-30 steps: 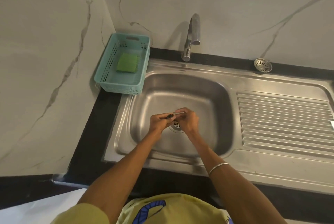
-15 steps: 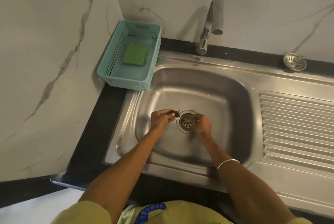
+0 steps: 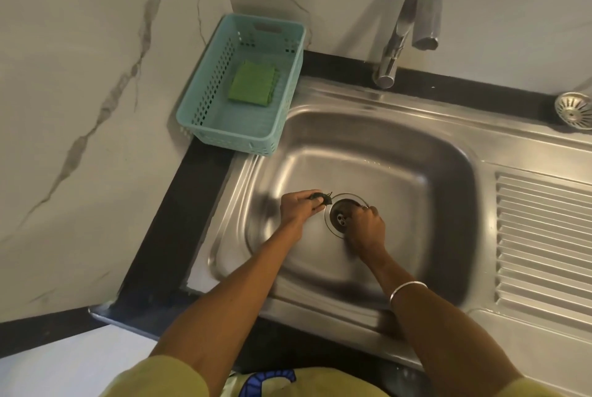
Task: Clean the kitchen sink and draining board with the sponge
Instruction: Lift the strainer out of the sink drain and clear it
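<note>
Steel fills most of what I see: the sink point(image 3: 368, 153) with its bowl, and the ribbed draining board point(image 3: 544, 236) off to the right, both set in a black worktop point(image 3: 179, 214). A second ago both hands were bunched together right over the drain point(image 3: 341, 215), working at something between them. Now they have come apart, one each side of the hole, so the drain shows open between them.

The blue basket point(image 3: 240, 89) sits in the back left corner of the worktop, and the green sponge point(image 3: 253, 83) lies in it, untouched, well away from both hands. The strainer point(image 3: 573, 110) rests on the back ledge at the far right.

The left hand point(image 3: 299, 209) has drawn off to the left of the drain, its fingers pinching a small dark scrap point(image 3: 322, 198), which looks like muck pulled out of the hole. The right hand point(image 3: 365, 227) is down at the drain's right rim with its fingers curled; whether they hold anything I cannot tell.

To my eye this is still clearing debris, not scrubbing. The scrap wants binning, and then the sponge has to be fetched before the real cleaning starts.
</note>
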